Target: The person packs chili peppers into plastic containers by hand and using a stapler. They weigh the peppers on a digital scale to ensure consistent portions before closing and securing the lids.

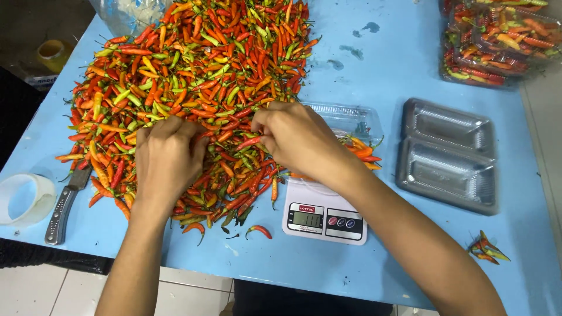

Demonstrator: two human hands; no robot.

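Head view: both hands dig in the big chilli pile [193, 76] at upper left of the blue desk [380, 64]. The left hand [167, 158] is curled over chillies; the right hand [295, 140] pinches some, maybe. The tray [351, 120] on the scale [325, 216] holds only a few. Packed trays [497, 38] sit upper right, empty trays [448, 155] beside the scale. Most is left.

Bright even overhead light, soft shadows, sharp pic, slight edge distortion.
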